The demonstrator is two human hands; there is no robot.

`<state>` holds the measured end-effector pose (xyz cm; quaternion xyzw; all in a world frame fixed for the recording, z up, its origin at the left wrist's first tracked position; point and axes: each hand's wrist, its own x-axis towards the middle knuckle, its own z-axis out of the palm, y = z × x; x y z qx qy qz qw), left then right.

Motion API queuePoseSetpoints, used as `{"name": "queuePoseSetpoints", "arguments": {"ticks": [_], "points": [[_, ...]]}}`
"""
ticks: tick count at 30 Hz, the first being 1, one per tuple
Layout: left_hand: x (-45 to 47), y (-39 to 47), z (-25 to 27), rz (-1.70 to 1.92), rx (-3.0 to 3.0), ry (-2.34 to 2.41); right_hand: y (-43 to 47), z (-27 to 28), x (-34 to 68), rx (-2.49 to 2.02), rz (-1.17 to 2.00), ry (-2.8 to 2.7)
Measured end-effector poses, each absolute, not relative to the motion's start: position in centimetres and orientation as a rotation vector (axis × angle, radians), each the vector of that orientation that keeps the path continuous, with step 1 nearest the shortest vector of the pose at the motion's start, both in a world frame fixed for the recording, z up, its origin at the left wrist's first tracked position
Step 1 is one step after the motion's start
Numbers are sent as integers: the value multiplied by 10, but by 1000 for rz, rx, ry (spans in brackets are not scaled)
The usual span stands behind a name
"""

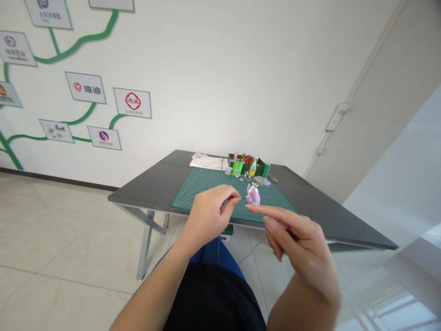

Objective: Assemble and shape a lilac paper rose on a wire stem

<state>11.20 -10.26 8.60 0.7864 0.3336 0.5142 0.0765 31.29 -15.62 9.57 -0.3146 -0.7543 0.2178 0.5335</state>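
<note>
A small pale-purple artificial flower (254, 196) is held up above the front part of the green cutting mat, its petals facing right. My left hand (215, 209) pinches its thin dark stem between thumb and index finger. My right hand (299, 248) is just below and to the right of the flower. Its index finger is stretched out with the tip at the lower petals; whether it touches them I cannot tell. The thumb and other fingers are loosely bent, with nothing visible in them. A thin green thread (218, 250) hangs below my left hand.
The cutting mat (193, 188) lies on a dark table (144, 184). At its back are a green cup (237, 167), a yellow glue bottle (253, 168), a green spool (266, 170), scissors (255, 184) and a clear box (263, 181). White cloth or paper (208, 162) lies back left.
</note>
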Motion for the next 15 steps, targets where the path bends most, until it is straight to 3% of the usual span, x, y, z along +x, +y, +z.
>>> {"name": "queuePoseSetpoints", "arguments": {"ticks": [15], "points": [[113, -103, 88, 1539, 2382, 880, -106, 158, 335, -746, 620, -1936]]}}
